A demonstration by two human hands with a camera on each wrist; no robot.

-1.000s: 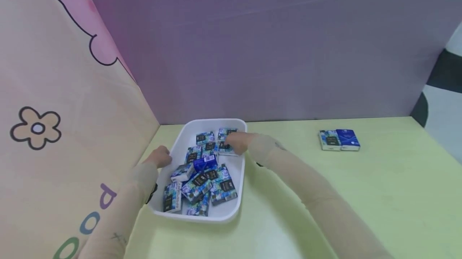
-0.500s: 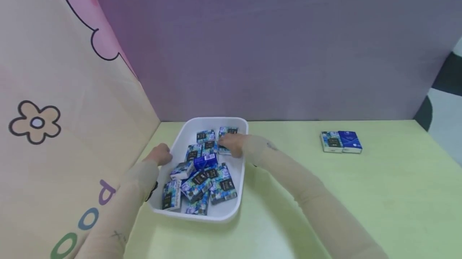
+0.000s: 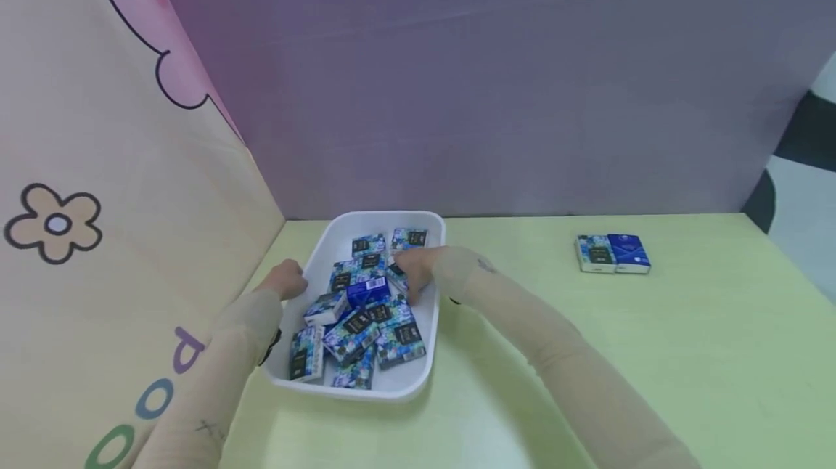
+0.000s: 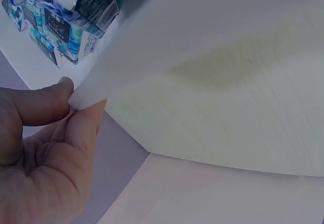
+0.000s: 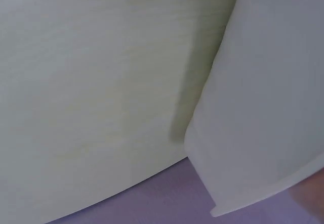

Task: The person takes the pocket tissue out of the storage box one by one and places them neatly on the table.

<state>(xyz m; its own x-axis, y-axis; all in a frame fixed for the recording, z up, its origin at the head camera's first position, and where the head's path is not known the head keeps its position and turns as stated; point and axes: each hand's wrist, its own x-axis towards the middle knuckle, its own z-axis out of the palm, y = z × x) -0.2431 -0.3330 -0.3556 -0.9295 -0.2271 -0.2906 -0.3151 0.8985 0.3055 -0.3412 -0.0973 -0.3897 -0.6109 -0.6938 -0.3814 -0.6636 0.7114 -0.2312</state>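
A white plastic bin (image 3: 355, 394) holds several small tissue packs, most with a blue floral print and a dark label. My left hand (image 3: 285, 279) pinches the bin's left rim between thumb and fingers, which the left wrist view shows close up. Inside the bin's right side, my right hand (image 3: 418, 271) grips a floral tissue pack (image 3: 395, 276) that sits at a slant, partly hidden by the fingers. A plain dark-blue pack (image 3: 368, 292) lies on top of the pile. In the right wrist view only a sliver of the right hand (image 5: 311, 196) shows beyond the bin wall.
Two packs lie side by side on the yellow-green table (image 3: 522, 273) at the back right, one floral (image 3: 596, 254) and one blue (image 3: 629, 253). A purple-grey panel (image 3: 496, 91) rises behind the table, and a patterned wall (image 3: 130, 237) borders the left.
My right hand has shifted slightly left and nearer within the bin; the floral pack under it has slid away from the back-right pack and turned aslant. My left hand stays at the rim.
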